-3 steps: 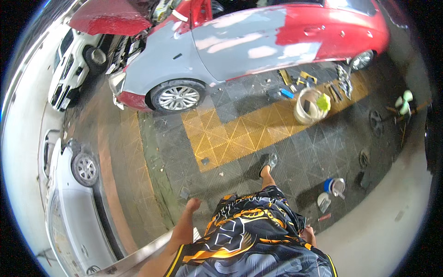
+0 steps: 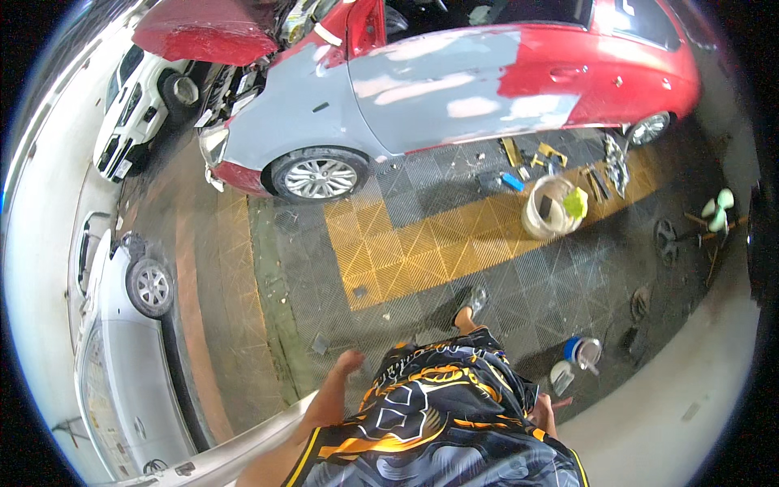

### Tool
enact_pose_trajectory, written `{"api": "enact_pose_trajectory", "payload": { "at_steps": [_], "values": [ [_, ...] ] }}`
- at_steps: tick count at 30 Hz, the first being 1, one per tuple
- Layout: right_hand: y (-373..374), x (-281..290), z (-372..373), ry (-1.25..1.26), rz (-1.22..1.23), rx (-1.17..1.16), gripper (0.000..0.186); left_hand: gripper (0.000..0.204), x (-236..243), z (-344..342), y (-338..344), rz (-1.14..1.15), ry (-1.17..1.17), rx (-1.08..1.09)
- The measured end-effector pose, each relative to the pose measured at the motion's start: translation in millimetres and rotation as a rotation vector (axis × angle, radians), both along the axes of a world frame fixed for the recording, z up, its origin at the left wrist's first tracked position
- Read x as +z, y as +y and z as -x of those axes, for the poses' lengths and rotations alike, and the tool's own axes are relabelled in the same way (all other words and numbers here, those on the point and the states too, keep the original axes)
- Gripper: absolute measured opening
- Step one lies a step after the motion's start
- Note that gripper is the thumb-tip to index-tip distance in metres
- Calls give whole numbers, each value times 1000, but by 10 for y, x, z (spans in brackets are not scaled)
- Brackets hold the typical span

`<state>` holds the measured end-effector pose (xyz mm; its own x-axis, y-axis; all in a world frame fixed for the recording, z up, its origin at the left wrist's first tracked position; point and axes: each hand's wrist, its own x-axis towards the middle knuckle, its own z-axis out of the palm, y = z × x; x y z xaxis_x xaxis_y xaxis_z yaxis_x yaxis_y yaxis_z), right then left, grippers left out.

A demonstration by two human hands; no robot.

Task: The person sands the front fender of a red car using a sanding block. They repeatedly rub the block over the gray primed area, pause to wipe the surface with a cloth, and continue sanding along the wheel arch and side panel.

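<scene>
My left hand [image 2: 350,361] hangs beside my left side with its fingers curled in, and nothing shows in it. Below it is the dark tiled floor. Close to my right hip is my right hand [image 2: 542,412], partly hidden by my patterned black and orange clothing, so its fingers cannot be made out. In the picture a thin reddish strip [image 2: 561,402] on the floor appears just beside that hand. Neither hand touches the red car [image 2: 454,81] ahead, whose front door and fender are covered with grey and pale patches.
A white bucket [image 2: 531,215] with a yellow-green cloth stands on the yellow tiles, near scattered tools [image 2: 596,183] and a blue block [image 2: 512,181]. To the right are a blue-and-white can [image 2: 574,351] and a fan [image 2: 717,213]. A silver car [image 2: 134,381] stands left, a white vehicle [image 2: 130,118] far left.
The view has shifted, so the red car and bucket sit lower in the picture. My left hand shows slightly farther right, while both hands stay low at my sides.
</scene>
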<state>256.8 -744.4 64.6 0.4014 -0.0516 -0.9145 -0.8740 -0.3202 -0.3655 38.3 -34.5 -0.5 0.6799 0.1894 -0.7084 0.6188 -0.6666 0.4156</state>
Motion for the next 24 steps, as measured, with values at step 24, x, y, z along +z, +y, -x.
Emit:
{"api": "enact_pose_trajectory", "payload": {
  "at_steps": [24],
  "values": [
    [1918, -569, -3831, -316, 184, 249, 31, 27, 358, -4213, 1990, -16, -149, -62]
  ]
}}
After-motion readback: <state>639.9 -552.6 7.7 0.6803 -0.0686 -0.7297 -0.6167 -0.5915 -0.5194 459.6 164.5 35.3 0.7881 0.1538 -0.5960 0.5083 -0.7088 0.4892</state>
